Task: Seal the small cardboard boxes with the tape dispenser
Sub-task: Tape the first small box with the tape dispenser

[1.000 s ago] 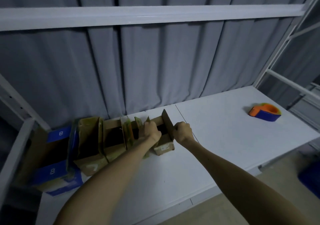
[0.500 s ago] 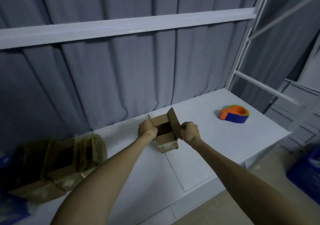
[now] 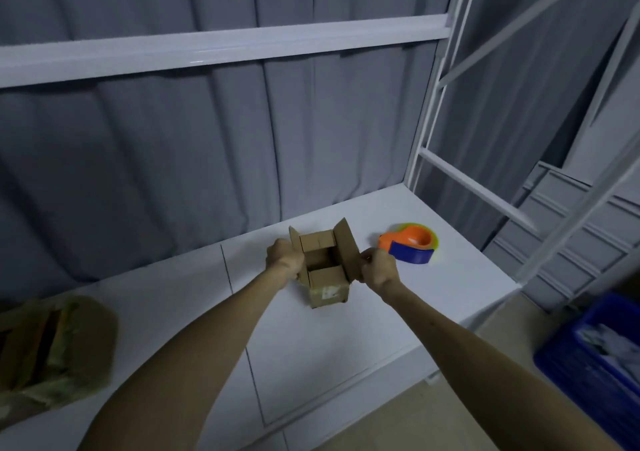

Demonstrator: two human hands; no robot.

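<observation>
A small brown cardboard box (image 3: 328,290) stands on the white table (image 3: 346,343) with all its top flaps up and its inside showing. My left hand (image 3: 284,260) grips the box's left flap. On the other side, my right hand (image 3: 378,269) pinches the lower edge of the tall right flap. An orange and blue tape dispenser (image 3: 411,246) lies on the table just right of my right hand, apart from the box.
More open cardboard boxes (image 3: 52,346) sit blurred at the table's left end. A grey curtain hangs behind. White metal frame bars (image 3: 429,111) rise at the table's right end. A blue crate (image 3: 595,353) with white things stands on the floor, lower right.
The box was pulled away from the row of boxes at the left and carried right along the table, close to the tape dispenser. Both hands kept their hold on its flaps.
</observation>
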